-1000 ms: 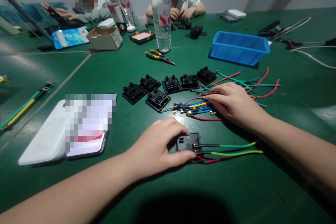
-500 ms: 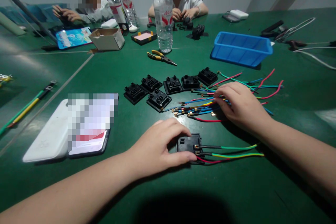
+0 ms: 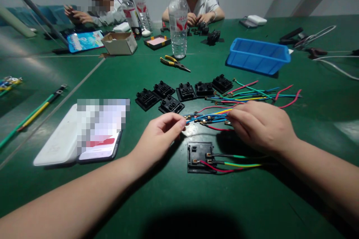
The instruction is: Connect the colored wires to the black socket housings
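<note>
A black socket module (image 3: pixel 199 157) lies flat on the green table in front of me, with green, yellow-green and red wires (image 3: pixel 238 164) plugged into it and trailing right. My left hand (image 3: pixel 161 134) hovers just left of and above it, fingers pinched on the terminal end of a blue wire. My right hand (image 3: pixel 259 125) rests palm down on a loose bundle of coloured wires (image 3: pixel 224 114), fingers curled into them. Several more black socket modules (image 3: pixel 179 93) lie in an arc beyond the wires.
A white phone case and phone (image 3: pixel 84 134) lie at the left. Pliers (image 3: pixel 174 62), a water bottle (image 3: pixel 178 22) and a blue bin (image 3: pixel 256 55) stand further back. Two other people work at the far edge. Green-yellow cables (image 3: pixel 30 115) lie far left.
My left hand has left the wired socket module and moved up to the wire ends. My right hand has slid nearer over the bundle. The camera view tilted slightly.
</note>
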### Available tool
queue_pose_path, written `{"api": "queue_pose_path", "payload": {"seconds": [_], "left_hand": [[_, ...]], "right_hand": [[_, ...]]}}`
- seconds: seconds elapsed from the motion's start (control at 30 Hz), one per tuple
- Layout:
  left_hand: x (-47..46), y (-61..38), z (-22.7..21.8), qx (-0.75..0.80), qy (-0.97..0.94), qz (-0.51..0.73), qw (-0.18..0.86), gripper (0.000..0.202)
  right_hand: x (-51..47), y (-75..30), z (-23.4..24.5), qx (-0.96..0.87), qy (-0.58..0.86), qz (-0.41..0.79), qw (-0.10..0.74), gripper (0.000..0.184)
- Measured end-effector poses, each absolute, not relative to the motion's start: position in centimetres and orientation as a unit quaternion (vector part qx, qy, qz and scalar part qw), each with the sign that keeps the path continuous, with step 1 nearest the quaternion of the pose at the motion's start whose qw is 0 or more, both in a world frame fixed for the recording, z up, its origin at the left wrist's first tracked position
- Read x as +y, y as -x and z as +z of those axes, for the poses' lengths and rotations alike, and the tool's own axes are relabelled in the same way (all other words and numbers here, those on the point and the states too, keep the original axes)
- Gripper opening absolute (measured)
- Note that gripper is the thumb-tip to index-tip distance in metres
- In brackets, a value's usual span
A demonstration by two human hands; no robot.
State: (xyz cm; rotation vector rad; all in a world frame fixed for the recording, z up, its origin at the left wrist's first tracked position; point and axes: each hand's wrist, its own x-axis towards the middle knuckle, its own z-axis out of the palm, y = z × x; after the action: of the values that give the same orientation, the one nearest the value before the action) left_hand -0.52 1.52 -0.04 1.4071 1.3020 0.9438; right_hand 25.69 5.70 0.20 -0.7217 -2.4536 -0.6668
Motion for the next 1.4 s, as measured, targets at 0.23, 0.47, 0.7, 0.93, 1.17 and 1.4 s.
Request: {"api": "queue_pose_path", "payload": {"seconds": [0.23, 0.47, 0.7, 0.93, 1.17, 1.4], "left_hand": [[1.5, 0.4, 0.0, 0.542, -0.588, 0.346, 0.491, 0.021], [1.6, 0.6, -0.3, 0.533, -0.539, 0.397, 0.517, 0.017], [1.7, 0.7, -0.7, 0.503, -0.474, 0.47, 0.548, 0.019], [1.4, 1.1, -0.1, 0.519, -0.594, 0.421, 0.447, 0.021], [1.5, 1.7, -0.4, 0.498, -0.725, 0.37, 0.299, 0.026], [0.8, 1.5, -0.7, 0.425, -0.836, 0.276, 0.21, 0.035]], "right_hand": [[6.2, -25.5, -0.2, -0.903, 0.275, -0.215, 0.25, 0.012], [6.3, -25.5, 0.1, -0.917, 0.288, -0.167, 0.22, 0.024], [6.9, -26.2, -0.5, -0.902, 0.346, -0.131, 0.221, 0.02], [6.6, -27.0, 0.7, -0.906, 0.291, -0.196, 0.237, 0.032], [7.0, -27.8, 1.2, -0.926, 0.213, -0.268, 0.162, 0.024], [7.5, -28.5, 1.8, -0.922, 0.206, -0.294, 0.144, 0.028]]}}
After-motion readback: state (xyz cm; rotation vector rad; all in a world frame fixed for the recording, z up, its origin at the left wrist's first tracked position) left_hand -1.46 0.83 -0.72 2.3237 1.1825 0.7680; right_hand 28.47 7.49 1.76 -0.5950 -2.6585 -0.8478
